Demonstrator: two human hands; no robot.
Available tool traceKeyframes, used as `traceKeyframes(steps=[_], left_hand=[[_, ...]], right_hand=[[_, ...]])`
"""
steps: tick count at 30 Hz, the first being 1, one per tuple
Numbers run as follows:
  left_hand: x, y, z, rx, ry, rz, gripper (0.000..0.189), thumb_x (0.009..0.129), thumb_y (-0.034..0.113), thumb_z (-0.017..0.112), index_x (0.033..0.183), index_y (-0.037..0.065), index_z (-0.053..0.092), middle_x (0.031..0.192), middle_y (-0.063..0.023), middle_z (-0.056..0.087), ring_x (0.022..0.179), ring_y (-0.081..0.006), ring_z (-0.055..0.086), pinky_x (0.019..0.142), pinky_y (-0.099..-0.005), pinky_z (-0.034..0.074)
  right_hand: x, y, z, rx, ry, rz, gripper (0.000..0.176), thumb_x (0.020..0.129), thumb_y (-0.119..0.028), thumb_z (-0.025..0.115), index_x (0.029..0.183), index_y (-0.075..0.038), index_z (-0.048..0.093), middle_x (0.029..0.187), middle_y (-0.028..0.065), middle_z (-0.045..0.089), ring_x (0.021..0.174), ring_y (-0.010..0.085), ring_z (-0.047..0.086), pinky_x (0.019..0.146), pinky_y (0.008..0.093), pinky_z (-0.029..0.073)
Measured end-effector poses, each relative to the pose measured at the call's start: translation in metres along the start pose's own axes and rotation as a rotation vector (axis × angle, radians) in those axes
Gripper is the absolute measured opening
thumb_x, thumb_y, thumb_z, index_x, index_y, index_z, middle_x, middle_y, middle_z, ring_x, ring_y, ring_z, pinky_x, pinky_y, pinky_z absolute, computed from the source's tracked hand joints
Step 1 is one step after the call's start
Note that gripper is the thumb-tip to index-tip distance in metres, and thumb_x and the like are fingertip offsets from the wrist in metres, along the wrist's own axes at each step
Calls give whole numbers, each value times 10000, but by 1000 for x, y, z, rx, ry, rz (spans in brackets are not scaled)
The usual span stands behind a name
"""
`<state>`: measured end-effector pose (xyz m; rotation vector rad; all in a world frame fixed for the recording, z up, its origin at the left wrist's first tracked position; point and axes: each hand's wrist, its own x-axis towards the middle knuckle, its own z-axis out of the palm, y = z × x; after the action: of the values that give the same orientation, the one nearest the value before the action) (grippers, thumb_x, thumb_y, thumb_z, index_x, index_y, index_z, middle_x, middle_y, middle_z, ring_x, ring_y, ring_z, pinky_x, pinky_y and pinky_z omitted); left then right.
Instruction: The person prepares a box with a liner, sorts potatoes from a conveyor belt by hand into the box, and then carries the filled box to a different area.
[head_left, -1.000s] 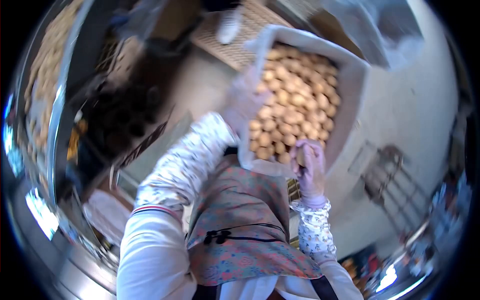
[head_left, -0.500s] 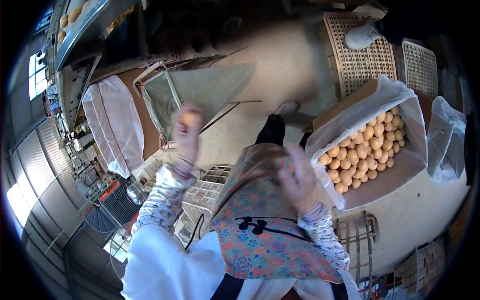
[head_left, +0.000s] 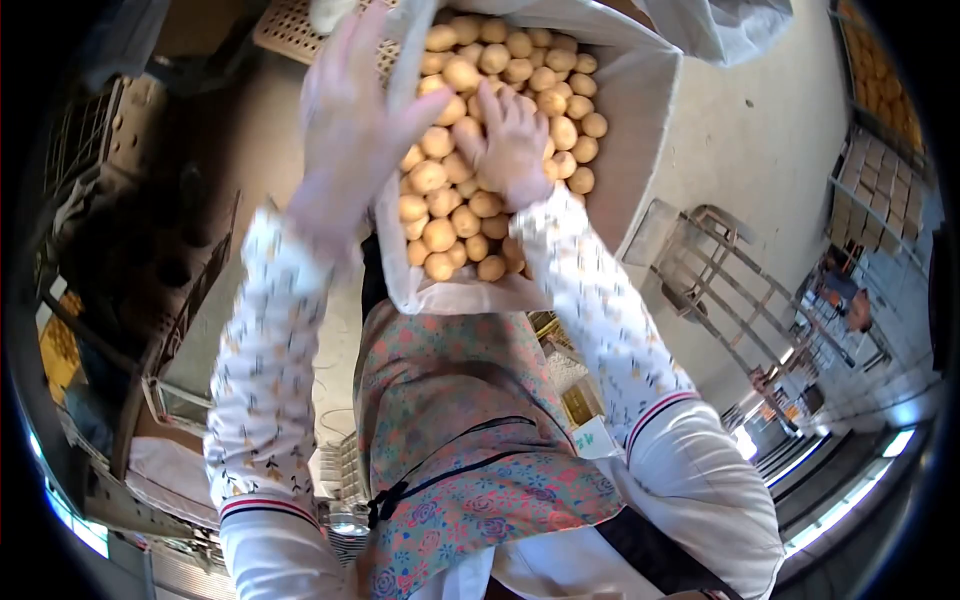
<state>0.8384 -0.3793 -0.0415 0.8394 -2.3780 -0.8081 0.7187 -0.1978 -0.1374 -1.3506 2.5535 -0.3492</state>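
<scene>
My right hand rests palm down, fingers apart, on the round tan-orange fruits heaped in a box lined with a white plastic sheet. To its left, my left hand is raised near the box's left side, slightly blurred, with thumb and fingers spread and nothing visible in it. Its thumb reaches over the edge of the heap. Part of the fruit lies hidden under my right hand and sleeve.
A metal-framed cart stands on the floor to the right. Behind the box is a perforated tan crate, with a white shoe by it. Translucent plastic hangs at the top. Stacked boxes stand far right.
The view has swung right, bringing the fruit box in front of me. My left hand, earlier closed around something orange, is now spread by the box. My right hand has come down onto the fruit.
</scene>
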Motion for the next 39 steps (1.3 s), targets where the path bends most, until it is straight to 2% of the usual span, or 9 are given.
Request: traceKeyframes(steps=[6,11,14,19,22,28,35,37,39], left_hand=[[128,-10,94,369,-370,-143,591,785,556,763,1048,31,697,1081,-214,707,1080,-363,653,988,-433,480],[143,-18,96,373,-400,-140,499,739,510,823,950,65,746,869,-176,730,828,-344,703,769,-433,549],[154,-11,91,493,-621,-327,743,753,568,812,1276,79,614,1271,-198,649,1160,-372,619,982,-454,494],[152,1,89,398,-444,-274,416,736,459,844,874,78,748,815,-133,732,780,-300,712,741,-407,546],[146,-1,86,312,-363,-170,397,741,439,847,886,82,750,820,-129,735,777,-296,712,734,-398,545],[150,-3,86,267,-428,-282,411,757,455,828,913,82,750,850,-117,720,803,-300,688,761,-401,540],[143,-22,96,311,-373,-209,482,749,538,793,897,85,722,899,-164,707,878,-346,680,808,-449,530],[140,-32,103,361,-285,-114,506,748,562,784,892,81,718,890,-174,705,875,-351,681,807,-454,529],[139,-33,101,420,-312,-117,549,752,606,759,884,75,714,882,-188,705,873,-359,684,810,-462,527]], right_hand=[[-85,31,-89,87,-188,-121,354,786,-219,703,1134,-154,701,1214,180,599,1242,349,509,1137,568,266],[-7,52,-80,241,5,-259,91,832,-206,689,837,-127,642,706,45,568,690,236,598,557,389,442],[116,33,-25,356,84,-283,309,814,-375,673,976,-112,674,1033,83,641,1001,267,616,848,464,468],[128,-6,38,12,-164,-68,658,808,-508,692,1329,-119,588,1369,182,505,1279,373,456,1010,583,362],[62,12,29,261,145,-195,710,782,-476,735,1391,-158,554,1379,188,494,1275,384,452,1009,573,361],[-53,13,-89,60,-479,-195,592,819,-408,728,1356,-196,596,1452,130,461,1324,335,435,1064,614,314],[34,11,-71,435,-243,-117,259,901,-283,626,782,-60,573,635,128,580,589,331,603,534,460,471],[117,22,-5,220,190,-406,278,905,-338,600,897,-70,674,855,110,678,838,303,664,729,439,505],[157,2,11,-26,-226,-220,414,909,-441,550,1050,-86,711,1058,111,688,1024,302,638,860,446,481]])
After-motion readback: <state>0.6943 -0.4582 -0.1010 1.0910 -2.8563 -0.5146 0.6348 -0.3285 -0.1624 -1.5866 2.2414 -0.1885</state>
